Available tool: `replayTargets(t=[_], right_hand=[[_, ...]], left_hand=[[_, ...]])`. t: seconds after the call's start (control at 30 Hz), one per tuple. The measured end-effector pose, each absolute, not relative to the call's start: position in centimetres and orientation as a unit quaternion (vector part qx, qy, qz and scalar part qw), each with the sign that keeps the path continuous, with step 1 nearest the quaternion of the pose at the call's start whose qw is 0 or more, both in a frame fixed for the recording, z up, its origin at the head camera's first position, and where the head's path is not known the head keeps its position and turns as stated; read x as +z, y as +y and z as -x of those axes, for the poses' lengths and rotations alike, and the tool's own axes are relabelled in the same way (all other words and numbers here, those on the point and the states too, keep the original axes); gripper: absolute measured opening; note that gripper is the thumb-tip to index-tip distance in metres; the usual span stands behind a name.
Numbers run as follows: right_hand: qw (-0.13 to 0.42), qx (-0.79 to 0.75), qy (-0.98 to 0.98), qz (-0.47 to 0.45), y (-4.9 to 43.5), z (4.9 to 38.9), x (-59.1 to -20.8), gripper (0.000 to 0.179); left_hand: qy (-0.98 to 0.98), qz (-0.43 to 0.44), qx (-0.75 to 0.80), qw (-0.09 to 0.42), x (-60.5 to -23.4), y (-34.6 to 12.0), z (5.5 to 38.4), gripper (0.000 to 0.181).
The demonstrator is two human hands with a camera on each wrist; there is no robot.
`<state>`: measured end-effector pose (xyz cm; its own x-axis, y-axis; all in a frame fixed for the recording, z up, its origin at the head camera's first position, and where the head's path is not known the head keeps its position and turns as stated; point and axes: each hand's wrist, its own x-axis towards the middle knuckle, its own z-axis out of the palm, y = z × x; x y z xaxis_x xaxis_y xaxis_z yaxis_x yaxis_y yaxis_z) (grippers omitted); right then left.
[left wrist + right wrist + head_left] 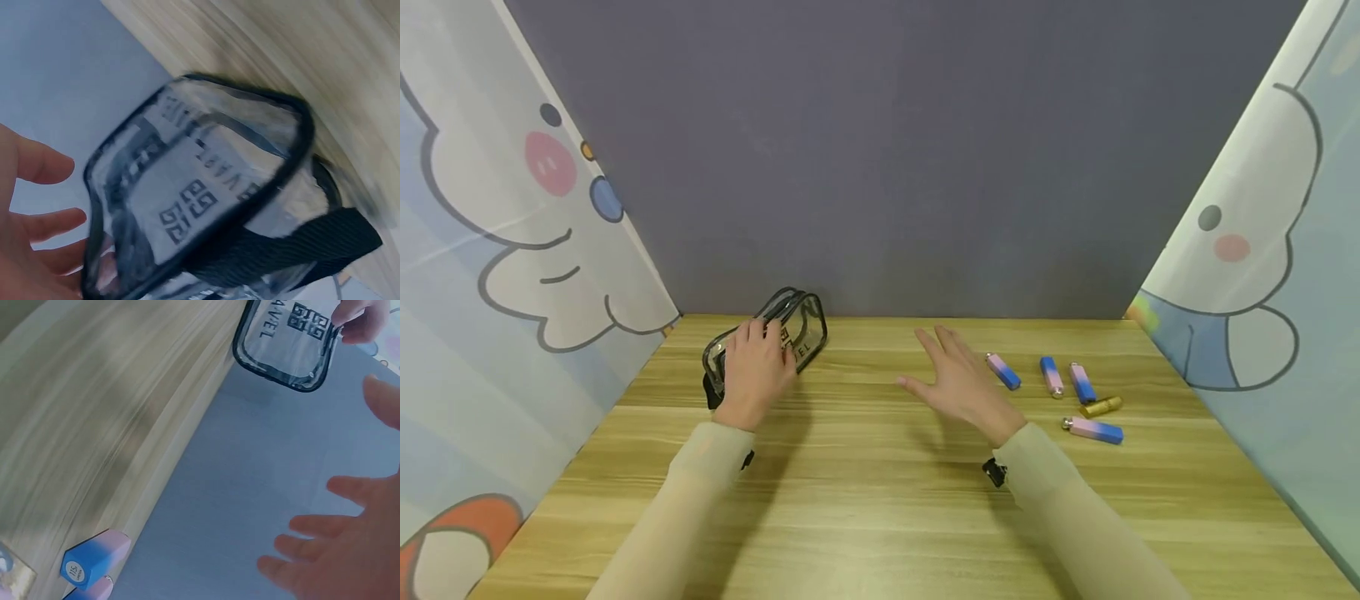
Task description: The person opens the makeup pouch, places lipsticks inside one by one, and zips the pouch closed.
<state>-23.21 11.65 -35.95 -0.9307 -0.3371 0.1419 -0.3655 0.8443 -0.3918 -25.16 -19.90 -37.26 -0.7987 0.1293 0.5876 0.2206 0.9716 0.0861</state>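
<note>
A clear, black-trimmed toiletry bag (808,337) stands at the back left of the table, with black lettering on its front. My left hand (756,362) lies over its near side. In the left wrist view the thumb (47,162) is apart from the bag's edge, while some fingers show through the clear plastic. A black webbing strap (287,250) hangs off the bag's end. My right hand (966,387) hovers over the table with spread fingers and nothing in it. Just right of it lies a pink-and-blue lipstick tube (1003,371).
More pink-and-blue lipstick tubes (1093,430) and one gold tube (1102,407) lie on the right of the wooden table (865,500). A dark grey panel (895,167) rises behind. Cartoon-printed curtains (1240,250) hang on both sides.
</note>
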Motion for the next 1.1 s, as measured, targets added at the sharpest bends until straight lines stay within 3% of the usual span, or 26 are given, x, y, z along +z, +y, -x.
replayTargets(t=[0.4, 1.1], right_hand=[[0.038, 0.266, -0.942, -0.204, 10.4, 24.9, -36.2, 0.089], [0.009, 0.288, -0.930, -0.227, 7.6, 26.6, -35.3, 0.084]], left_hand=[[-0.946, 0.056, -0.074, 0.311, -37.7, -20.9, 25.5, 0.025], [-0.943, 0.109, -0.109, 0.296, -37.9, -21.7, 25.1, 0.036]])
